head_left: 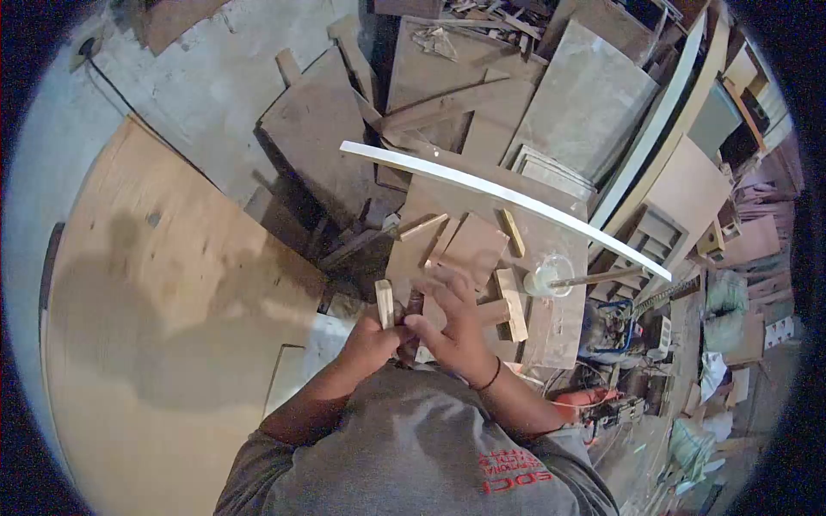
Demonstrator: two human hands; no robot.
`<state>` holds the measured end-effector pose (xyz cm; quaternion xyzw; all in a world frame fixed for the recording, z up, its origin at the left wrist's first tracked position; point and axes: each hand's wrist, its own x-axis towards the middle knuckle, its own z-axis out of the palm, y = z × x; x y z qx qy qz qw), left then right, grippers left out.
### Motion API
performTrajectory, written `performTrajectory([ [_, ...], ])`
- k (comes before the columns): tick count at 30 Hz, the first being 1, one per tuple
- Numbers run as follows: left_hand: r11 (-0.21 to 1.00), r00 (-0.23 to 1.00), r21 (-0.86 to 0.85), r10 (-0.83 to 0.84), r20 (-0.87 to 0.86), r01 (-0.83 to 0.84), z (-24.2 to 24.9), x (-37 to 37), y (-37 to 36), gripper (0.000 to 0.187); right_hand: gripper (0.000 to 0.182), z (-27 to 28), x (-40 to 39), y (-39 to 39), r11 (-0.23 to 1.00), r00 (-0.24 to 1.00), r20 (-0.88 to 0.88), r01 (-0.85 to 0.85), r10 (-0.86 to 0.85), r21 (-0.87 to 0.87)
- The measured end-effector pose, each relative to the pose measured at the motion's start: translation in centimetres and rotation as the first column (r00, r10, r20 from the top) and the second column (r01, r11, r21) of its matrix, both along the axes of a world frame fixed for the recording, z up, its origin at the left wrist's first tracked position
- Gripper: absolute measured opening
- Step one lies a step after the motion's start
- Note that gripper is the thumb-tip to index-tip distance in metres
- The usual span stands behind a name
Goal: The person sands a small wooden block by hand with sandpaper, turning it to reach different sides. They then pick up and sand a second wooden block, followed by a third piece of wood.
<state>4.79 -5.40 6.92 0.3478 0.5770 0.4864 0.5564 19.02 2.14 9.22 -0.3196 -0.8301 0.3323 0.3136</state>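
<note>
Close to my chest, my left hand is closed around a short light wooden block, which points upward. My right hand is beside it, thumb toward the left hand and fingers curled over a dark brown piece; whether they grip it is unclear. Beyond the hands, flat brown pieces lie on the worktable. Light wooden strips lie around them, one farther back and a thicker one right of my right hand.
A clear container with a brush-like handle stands at the table's right. A long white strip crosses the table's far side. A large plywood sheet fills the left. Boards lean at the back; a red machine is at lower right.
</note>
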Motion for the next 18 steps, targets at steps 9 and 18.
performTrajectory([
  [9, 0.966, 0.972, 0.105, -0.234, -0.014, 0.234, -1.1, -0.8, 0.5, 0.022, 0.035, -1.3, -0.5, 0.4, 0.974, 0.97, -0.235, -0.11, 0.061, -0.199],
  [18, 0.968, 0.912, 0.249, -0.075, 0.404, -0.031, -1.4, -2.5, -0.6, 0.026, 0.037, 4.0, 1.3, -1.4, 0.631, 0.754, -0.631, -0.402, -0.181, -0.663],
])
